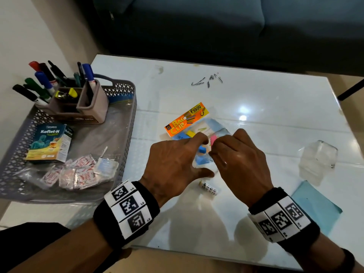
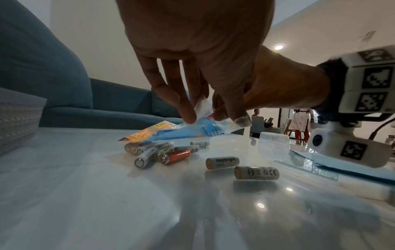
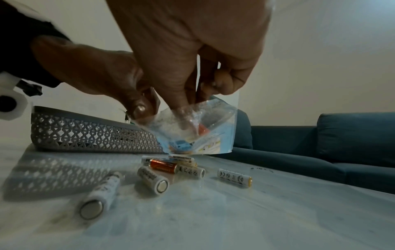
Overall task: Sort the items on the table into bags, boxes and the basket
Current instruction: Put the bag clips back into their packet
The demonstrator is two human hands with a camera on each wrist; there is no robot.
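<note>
head: we see left hand and right hand both pinching the clear plastic bag-clip packet with the orange header card, mid white glossy table; grey lattice plastic basket sits to its left.
left wrist: fingertips grip the packet's end, lifted above loose cylindrical batteries.
right wrist: thumb and fingers clamp the clear film.

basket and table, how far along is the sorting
Done: the basket holds the pen holder, Koflet-H box and sachets. In hand: the left hand and right hand both pinch the open end of the bag clip packet. Left: loose batteries on the table, plus a clear box.
</note>
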